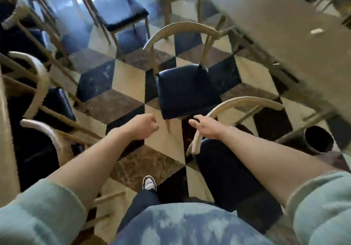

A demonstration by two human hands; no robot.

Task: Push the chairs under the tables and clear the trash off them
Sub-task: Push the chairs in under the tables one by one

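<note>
Two chairs are seen beside the table [284, 36]: the near chair [237, 104] is touched at its backrest by the flat, unclosed right hand [207, 126], the loosely curled left hand [144, 127] empty.

Daylight enters from the top, washing the far floor [62, 17] in a pale blue glare that reflects off the glossy tiles. The whole frame is soft with motion smear and blocky compression. Wide-angle distortion bends the bench [284, 41] and the chairs at the left edge [38, 85]. Dark chair seats lose all detail.
</note>
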